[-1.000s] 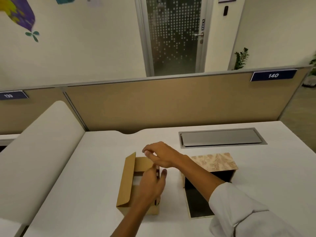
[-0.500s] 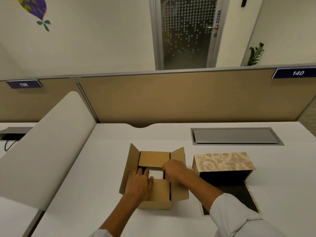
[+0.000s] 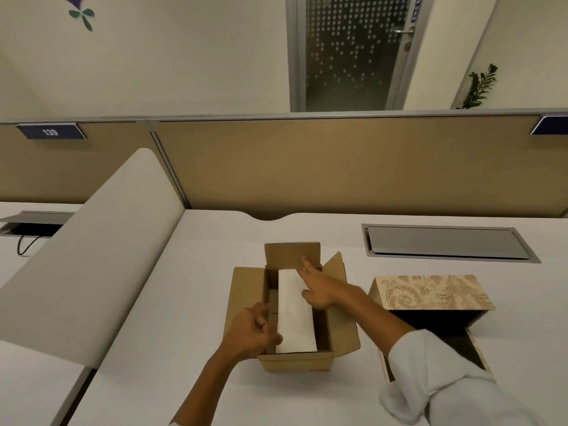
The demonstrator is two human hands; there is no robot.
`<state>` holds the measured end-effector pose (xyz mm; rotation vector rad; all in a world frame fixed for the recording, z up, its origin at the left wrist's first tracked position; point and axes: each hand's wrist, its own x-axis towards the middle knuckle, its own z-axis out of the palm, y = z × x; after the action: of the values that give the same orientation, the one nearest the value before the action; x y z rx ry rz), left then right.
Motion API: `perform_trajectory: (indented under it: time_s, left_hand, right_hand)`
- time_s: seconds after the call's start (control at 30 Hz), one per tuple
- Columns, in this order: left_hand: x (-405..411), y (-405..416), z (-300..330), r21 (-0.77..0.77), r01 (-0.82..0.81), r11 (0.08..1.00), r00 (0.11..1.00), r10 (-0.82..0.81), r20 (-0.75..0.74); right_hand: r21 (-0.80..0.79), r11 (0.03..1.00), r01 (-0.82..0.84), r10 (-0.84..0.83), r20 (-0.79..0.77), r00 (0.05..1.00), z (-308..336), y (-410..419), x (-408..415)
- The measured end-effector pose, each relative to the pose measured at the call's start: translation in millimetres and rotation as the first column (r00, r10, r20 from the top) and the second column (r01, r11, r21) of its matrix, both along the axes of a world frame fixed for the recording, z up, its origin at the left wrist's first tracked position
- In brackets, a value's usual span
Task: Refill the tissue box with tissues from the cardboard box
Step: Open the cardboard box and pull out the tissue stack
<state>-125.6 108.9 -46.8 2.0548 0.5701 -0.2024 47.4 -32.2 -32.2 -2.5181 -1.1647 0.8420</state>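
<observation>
Head view only. Cardboard box [image 3: 295,361] sits mid-desk [image 3: 190,302], all four flaps open. White tissues [image 3: 296,315] lie inside as a stack running near to far; dark gaps on either side, box floor not visible.

Left hand [image 3: 250,332] at the near-left rim of the box, fingers curled, thumb touching the near-left corner of the stack. Grip looks loosely closed; can't tell if it actually holds the tissues or the box wall, since its fingers hide the contact.

Right hand [image 3: 319,290] reaches over the right flap, fingers spread flat, grip open, holding nothing. Index tip is near the far flap, palm over the right edge of the stack. Blurred, so contact is unclear.

Tissue box [image 3: 430,292] just right of the cardboard box, floral-patterned, lying open toward the camera with a dark interior. White sleeve [image 3: 445,382] covers its near part.

Around: grey cable hatch [image 3: 445,242] far right, rounded white divider [image 3: 86,256] left, tan partition [image 3: 307,167] behind with label 139 [image 3: 50,131]; second label [image 3: 551,126] cut off at the right edge.
</observation>
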Motion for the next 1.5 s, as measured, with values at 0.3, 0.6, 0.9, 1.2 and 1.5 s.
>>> perform_trajectory:
  time_s: [0.3,0.6,0.9,1.2,1.5]
  left_hand:
    - [-32,-14,-51,0.474,0.284,0.834,0.958,-0.263,-0.111]
    - [-35,-8,-53,0.444,0.29,0.848,0.954,-0.291,-0.068]
    - [-35,-9,-51,0.415,0.309,0.856,0.947,-0.317,-0.05]
    - [-34,-12,-45,0.49,0.282,0.825,0.959,-0.256,-0.122]
    - [-41,-3,-40,0.488,0.28,0.827,0.947,-0.32,-0.002]
  right_hand:
    - [-0.072,0.986,0.148,-0.139,0.121,0.983,-12,27,15]
    - [-0.084,0.518,0.851,-0.753,-0.516,0.407,-60,35,-59]
    - [-0.274,0.457,0.846,-0.773,-0.593,0.225,-54,39,-42]
    - [-0.286,0.498,0.819,-0.697,-0.694,0.182,-35,42,-33]
    - [-0.182,0.494,0.85,-0.574,-0.803,0.162,-21,36,-40]
